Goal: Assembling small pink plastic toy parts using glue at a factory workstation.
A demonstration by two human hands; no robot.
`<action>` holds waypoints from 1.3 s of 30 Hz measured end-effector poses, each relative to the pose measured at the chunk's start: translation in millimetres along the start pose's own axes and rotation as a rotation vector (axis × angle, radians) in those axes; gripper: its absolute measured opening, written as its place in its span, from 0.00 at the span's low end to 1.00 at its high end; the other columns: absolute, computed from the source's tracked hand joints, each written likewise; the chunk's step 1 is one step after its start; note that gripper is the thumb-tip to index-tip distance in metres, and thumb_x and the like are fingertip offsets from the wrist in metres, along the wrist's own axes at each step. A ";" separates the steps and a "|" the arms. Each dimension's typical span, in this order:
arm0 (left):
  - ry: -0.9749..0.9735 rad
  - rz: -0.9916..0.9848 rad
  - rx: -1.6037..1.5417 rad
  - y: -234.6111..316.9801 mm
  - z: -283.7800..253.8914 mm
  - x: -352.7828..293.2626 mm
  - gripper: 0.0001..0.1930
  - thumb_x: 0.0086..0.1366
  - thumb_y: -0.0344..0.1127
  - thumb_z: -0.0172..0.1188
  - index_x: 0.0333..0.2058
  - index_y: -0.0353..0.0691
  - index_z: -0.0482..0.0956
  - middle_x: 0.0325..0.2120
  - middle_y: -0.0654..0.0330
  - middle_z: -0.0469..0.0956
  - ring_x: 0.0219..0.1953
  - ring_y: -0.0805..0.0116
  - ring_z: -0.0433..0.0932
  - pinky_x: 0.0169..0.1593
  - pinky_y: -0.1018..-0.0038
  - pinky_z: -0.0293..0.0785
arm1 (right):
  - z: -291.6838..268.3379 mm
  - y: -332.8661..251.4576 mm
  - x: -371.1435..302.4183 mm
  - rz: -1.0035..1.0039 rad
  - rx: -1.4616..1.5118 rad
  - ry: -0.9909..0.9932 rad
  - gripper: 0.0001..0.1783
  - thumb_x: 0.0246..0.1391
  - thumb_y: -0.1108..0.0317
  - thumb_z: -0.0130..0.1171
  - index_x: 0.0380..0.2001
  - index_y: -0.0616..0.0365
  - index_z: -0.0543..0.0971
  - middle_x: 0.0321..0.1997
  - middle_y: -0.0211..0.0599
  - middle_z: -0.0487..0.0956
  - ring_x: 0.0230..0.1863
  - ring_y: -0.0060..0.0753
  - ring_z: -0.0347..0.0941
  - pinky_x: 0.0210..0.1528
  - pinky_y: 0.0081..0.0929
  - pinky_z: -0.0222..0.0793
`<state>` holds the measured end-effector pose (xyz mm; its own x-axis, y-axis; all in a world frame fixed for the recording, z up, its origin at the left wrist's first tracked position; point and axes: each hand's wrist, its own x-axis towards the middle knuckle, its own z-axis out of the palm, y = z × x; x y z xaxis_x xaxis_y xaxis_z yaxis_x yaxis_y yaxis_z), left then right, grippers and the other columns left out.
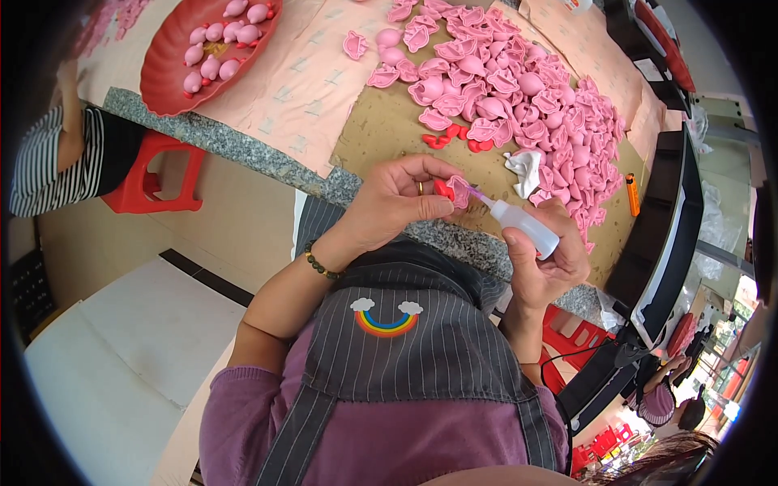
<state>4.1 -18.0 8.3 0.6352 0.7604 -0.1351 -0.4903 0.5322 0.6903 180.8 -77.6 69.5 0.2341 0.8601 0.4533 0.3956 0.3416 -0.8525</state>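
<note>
From my feed, left hand (395, 200) pinches a small pink-and-red piece (454, 191) just over the table edge (243, 150). Right hand (551, 257) grips a little white squeeze bottle (525, 226), nozzle touching the piece. Pink pile (519, 89) behind.

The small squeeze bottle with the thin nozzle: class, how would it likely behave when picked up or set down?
The squeeze bottle looks like thin translucent plastic, so probably light and soft-walled; the right hand wraps it easily. Its round body would likely roll if laid on the table. Stood upright, its narrow shape might tip.
</note>
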 end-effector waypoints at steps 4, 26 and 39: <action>0.000 -0.007 -0.001 -0.5 -0.2 0.0 0.18 0.54 0.26 0.60 0.44 0.29 0.69 0.36 0.55 0.76 0.36 0.70 0.77 0.41 0.76 0.75 | 1.2 2.5 0.5 -0.031 -0.013 -0.005 0.15 0.34 0.73 0.69 0.25 0.68 0.75 0.18 0.33 0.70 0.19 0.22 0.60 0.22 0.18 0.52; -0.014 -0.008 0.007 -0.5 -1.4 0.2 0.18 0.54 0.24 0.59 0.44 0.28 0.68 0.37 0.54 0.75 0.39 0.69 0.77 0.44 0.73 0.75 | -0.7 0.9 -0.6 -0.023 -0.058 -0.003 0.14 0.34 0.73 0.69 0.24 0.68 0.76 0.18 0.34 0.71 0.19 0.23 0.60 0.22 0.18 0.53; -0.004 -0.004 0.003 -0.7 -1.6 -0.5 0.18 0.54 0.24 0.59 0.45 0.29 0.68 0.37 0.56 0.75 0.38 0.71 0.77 0.43 0.76 0.75 | -1.6 0.7 0.2 -0.032 -0.074 -0.001 0.14 0.34 0.73 0.68 0.24 0.69 0.76 0.18 0.34 0.71 0.19 0.23 0.61 0.23 0.19 0.54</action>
<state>3.1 -18.1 6.7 0.6401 0.7564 -0.1349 -0.4855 0.5343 0.6920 182.5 -77.8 69.5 0.2194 0.8497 0.4794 0.4677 0.3396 -0.8160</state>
